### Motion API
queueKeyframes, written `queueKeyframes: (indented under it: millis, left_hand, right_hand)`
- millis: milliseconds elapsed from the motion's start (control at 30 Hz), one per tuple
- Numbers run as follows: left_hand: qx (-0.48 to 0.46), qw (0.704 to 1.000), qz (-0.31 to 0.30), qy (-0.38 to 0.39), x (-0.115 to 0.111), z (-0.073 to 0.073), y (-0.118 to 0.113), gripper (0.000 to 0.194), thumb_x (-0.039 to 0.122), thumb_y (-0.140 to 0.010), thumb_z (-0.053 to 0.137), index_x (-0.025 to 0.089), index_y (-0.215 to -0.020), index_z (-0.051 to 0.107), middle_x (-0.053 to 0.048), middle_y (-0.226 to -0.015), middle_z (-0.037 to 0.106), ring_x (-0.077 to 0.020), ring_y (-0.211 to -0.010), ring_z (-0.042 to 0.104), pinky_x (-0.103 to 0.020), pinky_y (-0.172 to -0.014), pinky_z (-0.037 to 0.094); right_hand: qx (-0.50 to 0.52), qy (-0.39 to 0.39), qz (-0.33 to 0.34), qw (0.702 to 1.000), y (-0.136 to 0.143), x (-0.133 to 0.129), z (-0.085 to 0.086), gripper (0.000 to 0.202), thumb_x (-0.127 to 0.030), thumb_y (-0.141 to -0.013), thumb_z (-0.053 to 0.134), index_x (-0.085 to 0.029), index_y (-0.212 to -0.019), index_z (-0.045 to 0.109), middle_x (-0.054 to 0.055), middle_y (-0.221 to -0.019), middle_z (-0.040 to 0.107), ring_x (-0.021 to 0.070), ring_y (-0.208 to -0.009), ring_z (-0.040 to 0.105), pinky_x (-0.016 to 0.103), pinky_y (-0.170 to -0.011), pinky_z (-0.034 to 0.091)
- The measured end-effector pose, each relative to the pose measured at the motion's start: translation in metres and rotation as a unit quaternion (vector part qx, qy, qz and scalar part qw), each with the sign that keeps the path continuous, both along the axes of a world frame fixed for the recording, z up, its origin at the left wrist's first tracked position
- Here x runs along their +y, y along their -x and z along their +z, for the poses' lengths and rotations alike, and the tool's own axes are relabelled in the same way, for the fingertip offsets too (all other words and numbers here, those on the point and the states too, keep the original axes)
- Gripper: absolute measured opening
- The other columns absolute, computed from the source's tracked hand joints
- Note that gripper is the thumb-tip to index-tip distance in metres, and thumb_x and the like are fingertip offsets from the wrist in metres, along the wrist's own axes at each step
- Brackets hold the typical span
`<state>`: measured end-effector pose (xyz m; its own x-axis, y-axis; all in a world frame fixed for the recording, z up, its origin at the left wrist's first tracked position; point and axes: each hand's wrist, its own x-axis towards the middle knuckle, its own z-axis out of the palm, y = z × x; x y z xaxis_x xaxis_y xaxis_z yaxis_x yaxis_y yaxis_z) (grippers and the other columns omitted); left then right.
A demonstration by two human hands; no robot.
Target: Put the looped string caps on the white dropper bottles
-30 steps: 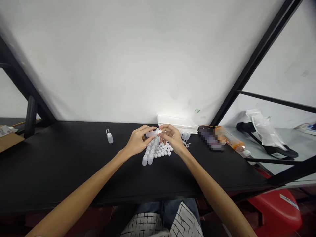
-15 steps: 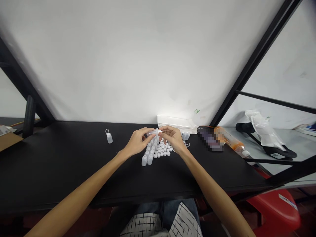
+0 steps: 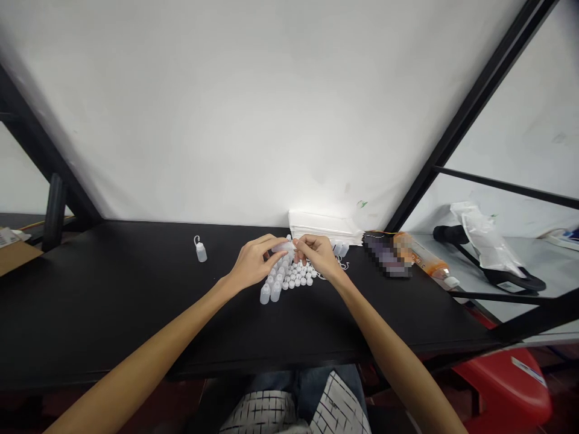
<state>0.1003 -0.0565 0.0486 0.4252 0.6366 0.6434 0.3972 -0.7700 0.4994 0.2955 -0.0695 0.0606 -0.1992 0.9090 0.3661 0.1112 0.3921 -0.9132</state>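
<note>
My left hand is closed in a pinch around a small translucent squeeze bottle, held on its side above the table. At the bottle's right end, the fingers of my right hand close on its white cap, which they mostly hide. Below my hands, similar small bottles stand in rows. Many round white caps lie grouped to their right. One bottle with a looped cap strap stands alone on the left.
White flat packets are stacked by the wall. Further right lie a blurred-out dark object and an orange-labelled drink bottle. Curly white straps and a few more small bottles lie behind my right hand. A black frame rises at the right.
My right fingers have shifted and closed in tighter on the cap end; the strap loop seen there before is now hidden. The bottle stays in my left hand.
</note>
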Motion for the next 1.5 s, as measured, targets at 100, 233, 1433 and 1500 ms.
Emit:
queueKeyframes:
  millis: [100,233,1433,1500]
  left_hand:
    - [0.01,1.0,0.013,0.001,-0.001,0.002,0.0,0.031,0.039,-0.094,0.053,0.02,-0.114,0.067,-0.005,-0.101,0.07,-0.0125,-0.069,0.061,-0.026,-0.066,0.051]
    - [0.024,0.999,0.033,0.014,-0.002,0.003,-0.001,0.034,0.041,-0.096,0.048,0.019,-0.116,0.065,-0.003,-0.095,0.069,-0.0117,-0.065,0.059,-0.027,-0.069,0.05]
    - [0.035,0.999,-0.023,-0.004,-0.007,0.009,0.001,0.032,0.038,-0.096,0.049,0.016,-0.11,0.068,-0.005,-0.087,0.067,-0.013,-0.07,0.06,-0.024,-0.063,0.05]
    - [0.034,0.999,-0.023,-0.021,-0.007,0.01,0.003,0.031,0.036,-0.095,0.051,0.016,-0.11,0.068,-0.005,-0.087,0.067,-0.0123,-0.067,0.059,-0.024,-0.063,0.05]
  right_hand:
    - [0.005,0.0,0.006,1.0,-0.001,0.0,0.002,0.037,-0.048,-0.082,0.066,-0.015,-0.066,0.062,0.001,-0.053,0.061,0.011,-0.045,0.055,0.022,-0.042,0.042]
    - [0.032,-0.007,0.026,0.999,-0.005,0.0,0.006,0.032,-0.041,-0.076,0.074,-0.015,-0.094,0.067,0.001,-0.07,0.065,0.0154,-0.056,0.065,0.023,-0.043,0.046]
    - [-0.024,-0.017,0.067,0.997,-0.01,-0.001,0.005,0.03,-0.044,-0.078,0.072,-0.015,-0.083,0.066,0.003,-0.07,0.064,0.0154,-0.064,0.063,0.024,-0.052,0.047]
    - [-0.037,-0.026,0.056,0.997,-0.009,-0.003,0.004,0.03,-0.045,-0.08,0.07,-0.016,-0.081,0.064,0.002,-0.067,0.063,0.0145,-0.062,0.061,0.025,-0.053,0.046]
